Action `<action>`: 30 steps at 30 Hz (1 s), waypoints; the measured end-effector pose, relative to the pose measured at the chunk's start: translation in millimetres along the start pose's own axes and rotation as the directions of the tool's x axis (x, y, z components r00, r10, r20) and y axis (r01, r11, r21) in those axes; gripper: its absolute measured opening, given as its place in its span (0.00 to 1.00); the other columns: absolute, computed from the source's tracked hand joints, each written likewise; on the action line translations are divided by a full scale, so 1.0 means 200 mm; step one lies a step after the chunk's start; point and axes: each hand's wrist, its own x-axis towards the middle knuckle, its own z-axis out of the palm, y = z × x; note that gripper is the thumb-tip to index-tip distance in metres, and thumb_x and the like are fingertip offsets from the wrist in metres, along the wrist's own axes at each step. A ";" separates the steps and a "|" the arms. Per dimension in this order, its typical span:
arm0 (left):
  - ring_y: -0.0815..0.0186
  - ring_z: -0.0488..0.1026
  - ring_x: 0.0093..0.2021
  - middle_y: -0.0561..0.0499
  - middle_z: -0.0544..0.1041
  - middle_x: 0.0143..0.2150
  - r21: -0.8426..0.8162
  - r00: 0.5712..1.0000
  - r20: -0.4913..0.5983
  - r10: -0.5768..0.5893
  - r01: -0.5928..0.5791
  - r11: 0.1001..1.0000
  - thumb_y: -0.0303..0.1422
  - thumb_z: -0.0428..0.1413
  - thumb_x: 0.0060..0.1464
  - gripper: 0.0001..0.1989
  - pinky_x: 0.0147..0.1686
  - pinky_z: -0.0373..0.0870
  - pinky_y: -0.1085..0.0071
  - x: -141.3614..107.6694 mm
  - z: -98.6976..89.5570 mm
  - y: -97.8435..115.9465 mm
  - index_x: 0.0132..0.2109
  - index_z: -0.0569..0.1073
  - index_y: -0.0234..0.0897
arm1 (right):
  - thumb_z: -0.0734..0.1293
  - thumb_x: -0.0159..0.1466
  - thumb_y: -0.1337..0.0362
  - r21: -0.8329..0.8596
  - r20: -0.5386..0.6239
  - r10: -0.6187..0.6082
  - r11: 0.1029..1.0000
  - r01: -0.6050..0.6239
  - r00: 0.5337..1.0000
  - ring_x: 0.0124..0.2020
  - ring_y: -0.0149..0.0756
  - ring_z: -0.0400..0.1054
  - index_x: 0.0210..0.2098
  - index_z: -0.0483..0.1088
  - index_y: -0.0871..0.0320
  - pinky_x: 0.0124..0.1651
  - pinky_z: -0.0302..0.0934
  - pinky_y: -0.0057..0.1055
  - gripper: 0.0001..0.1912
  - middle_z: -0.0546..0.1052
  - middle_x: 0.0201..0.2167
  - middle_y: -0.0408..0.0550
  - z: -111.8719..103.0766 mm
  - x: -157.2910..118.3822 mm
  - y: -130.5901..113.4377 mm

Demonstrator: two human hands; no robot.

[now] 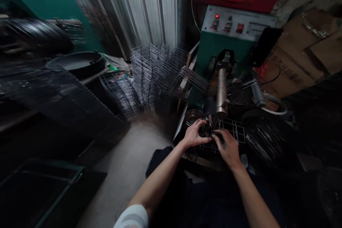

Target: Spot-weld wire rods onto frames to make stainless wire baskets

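Observation:
A green machine (224,53) with a lit red lamp stands before me, its metal cylinder (221,92) reaching down toward my hands. Under its tip lies a wire grid (235,131). At the grid's left part, my left hand (196,135) has its thumb and fingers curved around the tip area. Opposite it, my right hand (227,146) has bent fingers close to the thumb, at the grid's near side. Whatever small piece lies between the fingers of either hand is too dark and small to make out.
Stacked wire racks (157,67) stand left of the machine. A dark round container (264,139) with metal rods sits to the right. Cardboard boxes (296,60) are behind it. A round pan (80,64) and a wire coil (37,35) are at the left.

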 end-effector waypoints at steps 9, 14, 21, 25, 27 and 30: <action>0.57 0.73 0.56 0.52 0.74 0.57 -0.066 0.998 -0.050 0.033 -0.036 0.997 0.44 0.68 0.40 0.34 0.57 0.69 0.63 0.02 0.00 0.01 0.56 0.69 0.47 | 0.65 0.69 0.60 -0.009 -0.049 -0.007 1.000 0.006 0.999 0.43 0.43 0.72 0.45 0.69 0.54 0.47 0.68 0.38 0.07 0.75 0.40 0.50 0.01 0.04 0.01; 0.58 0.74 0.52 0.54 0.77 0.52 -0.050 1.000 -0.012 -0.007 0.006 0.999 0.44 0.69 0.39 0.36 0.53 0.69 0.64 0.11 -0.05 -0.02 0.56 0.70 0.45 | 0.65 0.67 0.62 -0.016 -0.084 -0.011 1.000 0.010 0.996 0.43 0.44 0.71 0.41 0.69 0.54 0.46 0.68 0.40 0.03 0.74 0.41 0.51 0.02 0.11 0.07; 0.57 0.74 0.54 0.54 0.76 0.54 -0.021 1.000 -0.010 0.001 -0.001 1.000 0.45 0.69 0.38 0.37 0.53 0.69 0.64 0.16 -0.08 -0.04 0.57 0.70 0.47 | 0.65 0.66 0.66 0.031 -0.067 -0.031 0.999 0.033 0.997 0.40 0.41 0.71 0.37 0.69 0.54 0.45 0.66 0.37 0.01 0.74 0.37 0.49 0.01 0.14 0.12; 0.56 0.73 0.56 0.53 0.75 0.57 0.005 0.997 -0.019 0.074 -0.074 0.997 0.46 0.69 0.38 0.37 0.55 0.68 0.64 0.17 -0.08 -0.05 0.57 0.69 0.47 | 0.66 0.66 0.66 0.053 -0.074 -0.008 0.999 0.012 0.997 0.41 0.41 0.71 0.37 0.69 0.54 0.45 0.66 0.37 0.01 0.74 0.38 0.49 0.01 0.14 0.13; 0.56 0.73 0.56 0.53 0.75 0.57 0.013 0.998 -0.007 0.068 -0.068 0.998 0.46 0.69 0.38 0.38 0.55 0.69 0.63 0.18 -0.08 -0.05 0.58 0.69 0.46 | 0.67 0.66 0.65 0.061 -0.089 0.000 0.998 0.006 0.996 0.41 0.41 0.71 0.36 0.70 0.54 0.45 0.66 0.37 0.01 0.75 0.38 0.49 0.02 0.14 0.14; 0.56 0.73 0.55 0.52 0.75 0.56 -0.005 0.998 0.010 0.059 -0.059 0.998 0.43 0.68 0.41 0.36 0.55 0.69 0.62 0.19 -0.08 -0.03 0.58 0.68 0.45 | 0.67 0.66 0.63 0.093 -0.105 0.021 0.996 -0.011 0.994 0.40 0.41 0.71 0.35 0.70 0.55 0.41 0.68 0.35 0.03 0.74 0.37 0.49 0.03 0.15 0.15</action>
